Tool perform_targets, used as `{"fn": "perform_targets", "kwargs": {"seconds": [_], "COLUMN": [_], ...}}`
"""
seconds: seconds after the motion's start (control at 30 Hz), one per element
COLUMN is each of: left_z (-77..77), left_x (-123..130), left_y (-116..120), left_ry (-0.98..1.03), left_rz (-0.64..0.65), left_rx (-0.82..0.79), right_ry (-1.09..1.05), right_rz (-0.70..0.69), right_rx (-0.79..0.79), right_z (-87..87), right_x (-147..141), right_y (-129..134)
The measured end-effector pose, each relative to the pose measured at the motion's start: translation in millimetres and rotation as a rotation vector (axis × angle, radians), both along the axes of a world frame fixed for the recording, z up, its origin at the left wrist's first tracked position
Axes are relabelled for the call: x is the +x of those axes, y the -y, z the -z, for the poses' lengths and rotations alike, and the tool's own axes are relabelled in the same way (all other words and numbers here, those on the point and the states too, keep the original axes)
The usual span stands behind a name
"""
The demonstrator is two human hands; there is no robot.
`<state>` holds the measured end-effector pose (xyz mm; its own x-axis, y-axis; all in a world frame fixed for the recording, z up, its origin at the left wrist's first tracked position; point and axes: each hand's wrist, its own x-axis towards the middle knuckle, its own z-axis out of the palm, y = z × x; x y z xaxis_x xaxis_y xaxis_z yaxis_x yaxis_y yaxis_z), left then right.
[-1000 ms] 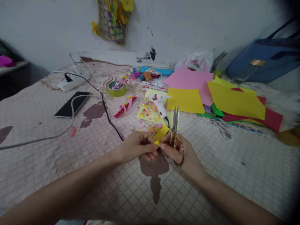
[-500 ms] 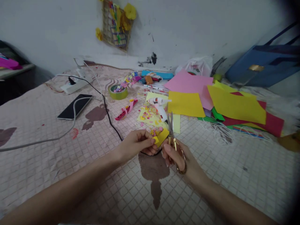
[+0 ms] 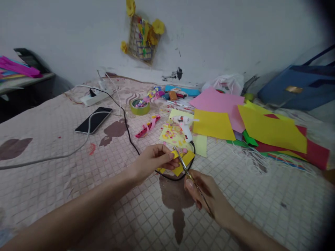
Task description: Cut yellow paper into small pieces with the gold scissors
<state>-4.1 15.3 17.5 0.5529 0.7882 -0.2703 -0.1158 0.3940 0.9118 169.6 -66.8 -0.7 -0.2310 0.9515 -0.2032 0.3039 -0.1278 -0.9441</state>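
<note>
My left hand [image 3: 157,158] pinches a small piece of yellow paper [image 3: 176,153] between thumb and fingers. In my right hand [image 3: 202,191] is a pair of scissors [image 3: 185,169] with gold handles, its blades pointing up and left and lying across the yellow paper at my left fingertips. A wider yellow piece [image 3: 188,158] shows behind the blades; whether it is held or lies on the table I cannot tell. Just beyond, a white glue gun [image 3: 185,127] rests on a pale yellow sheet [image 3: 201,144] strewn with small pink and yellow paper bits [image 3: 171,134].
A black cord [image 3: 128,130] loops under my hands. To the left lie a phone [image 3: 94,120] and a power strip [image 3: 95,97]. Green tape [image 3: 140,107] and a decorated pink stick [image 3: 148,126] sit beyond. Coloured sheets [image 3: 272,127] and white string [image 3: 251,158] spread at the right.
My right hand has swung the scissors from pointing upward beside the paper to lying across it. The left hand keeps its pinch. The whole view has shifted, so things appear lower and further right.
</note>
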Motion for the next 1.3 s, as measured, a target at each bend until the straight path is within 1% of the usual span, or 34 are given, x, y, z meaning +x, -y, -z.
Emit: {"fn": "perform_targets", "kwargs": {"seconds": [0.23,0.33,0.4,0.5,0.57,0.67,0.8,0.97,1.17,1.3], "left_z": [3.5,1.8,0.7,1.3,3.2,5.6,4.8,3.8,8.2,9.2], "left_x": [-1,-1,-1,1,3,7,8,8,8,8], "left_y": [-3,-2,0,5,8,12,12,11,11,10], "left_ry": [0.013,-0.008,-0.045,-0.092,-0.106,-0.139,-0.145,-0.173,-0.219,-0.207], "left_rz": [0.002,0.006,0.054,0.168,0.226,0.274,0.300,0.309,0.304,0.314], "left_rx": [-0.001,0.005,-0.005,-0.010,0.008,0.006,-0.029,-0.038,-0.049,-0.065], "right_ry": [-0.012,-0.058,-0.091,-0.091,-0.083,-0.075,-0.084,-0.089,-0.088,-0.102], "right_rz": [0.012,0.051,0.113,0.230,0.271,0.271,0.265,0.278,0.253,0.255], "right_rx": [-0.036,-0.012,0.035,0.091,0.108,0.110,0.105,0.095,0.083,0.065], "right_z": [2.3,1.2,-0.5,-3.0,-3.2,-1.3,1.1,-1.5,-6.8,-8.3], "right_x": [-1,-1,-1,-1,-1,-1,0,0,-2,-2], "right_y": [1,0,-3,-8,-10,-12,-12,-12,-12,-12]}}
